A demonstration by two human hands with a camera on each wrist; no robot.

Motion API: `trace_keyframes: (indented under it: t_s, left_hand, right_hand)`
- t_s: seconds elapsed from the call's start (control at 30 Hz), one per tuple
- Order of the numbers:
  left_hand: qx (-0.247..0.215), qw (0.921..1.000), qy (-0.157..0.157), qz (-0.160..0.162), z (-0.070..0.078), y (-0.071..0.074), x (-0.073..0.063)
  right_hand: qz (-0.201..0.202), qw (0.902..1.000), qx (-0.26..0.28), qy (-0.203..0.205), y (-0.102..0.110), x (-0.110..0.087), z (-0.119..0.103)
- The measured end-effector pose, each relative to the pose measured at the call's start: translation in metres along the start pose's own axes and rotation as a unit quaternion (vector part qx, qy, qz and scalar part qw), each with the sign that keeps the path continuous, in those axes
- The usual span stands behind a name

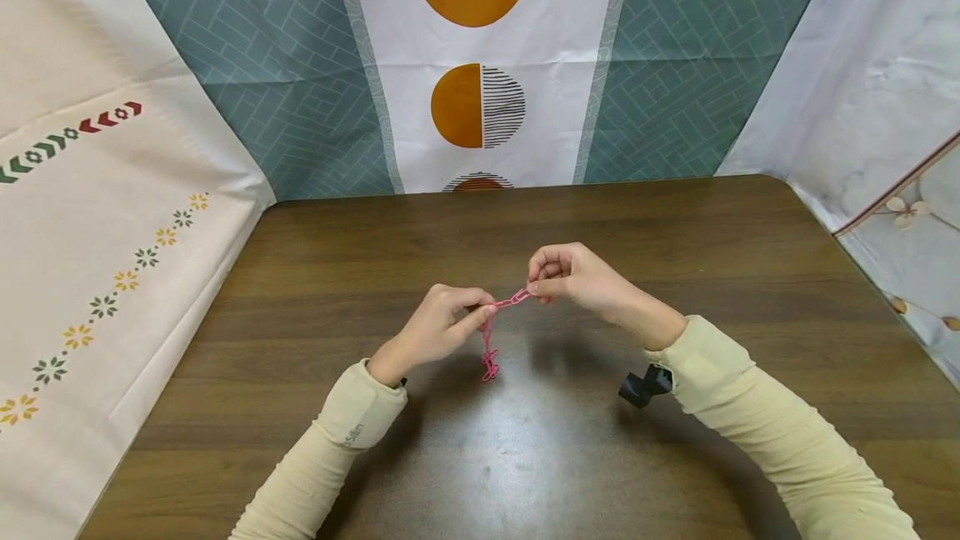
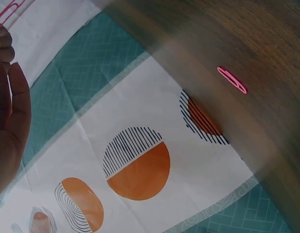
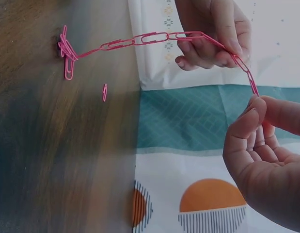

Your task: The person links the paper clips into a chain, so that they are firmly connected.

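Observation:
A chain of linked pink paperclips (image 3: 152, 38) runs between the two hands above the table. My left hand (image 1: 442, 323) pinches it between thumb and forefinger, and from there one part hangs down to a tangled bunch (image 3: 66, 48) at its lower end. My right hand (image 1: 581, 277) pinches the chain's other end, slightly higher and to the right, with the other fingers curled. The stretch between the hands slopes up to the right in the head view. One loose pink paperclip (image 2: 232, 80) lies on the table, apart from the chain.
The brown wooden table (image 1: 337, 257) fills the space below the hands. Behind it hangs a green and white patterned cloth (image 1: 300, 107), with pale cloths at both sides. A black device (image 1: 645, 386) sits under the right wrist.

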State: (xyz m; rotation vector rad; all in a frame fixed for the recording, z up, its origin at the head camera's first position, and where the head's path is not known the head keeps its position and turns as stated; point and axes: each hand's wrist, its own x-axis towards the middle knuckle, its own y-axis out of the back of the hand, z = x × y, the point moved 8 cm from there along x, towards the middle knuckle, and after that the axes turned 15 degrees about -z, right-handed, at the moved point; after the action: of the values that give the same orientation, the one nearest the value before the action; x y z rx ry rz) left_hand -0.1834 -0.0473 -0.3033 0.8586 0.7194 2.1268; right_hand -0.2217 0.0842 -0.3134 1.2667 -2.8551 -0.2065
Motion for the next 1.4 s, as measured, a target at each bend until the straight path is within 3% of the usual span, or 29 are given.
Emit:
trace_keyframes:
  t_s: [0.6,1.1,1.3,1.4]
  left_hand:
    - [-0.024,0.9994,0.003,-0.024,-0.006,-0.007,0.001]
    - [-0.018,0.9985,0.020,0.048,-0.001,0.006,0.001]
    - [-0.025,0.9964,0.038,0.072,0.000,0.016,-0.005]
    - [-0.024,0.9961,0.040,0.075,0.003,0.021,-0.006]
  right_hand:
    - [-0.008,0.9986,-0.042,0.033,-0.011,0.006,-0.019]
    - [0.004,0.9984,-0.051,0.027,-0.014,0.018,-0.015]
    - [0.011,0.9983,-0.057,-0.005,-0.008,0.037,0.001]
    - [0.003,0.9960,-0.087,-0.018,-0.007,0.050,0.012]
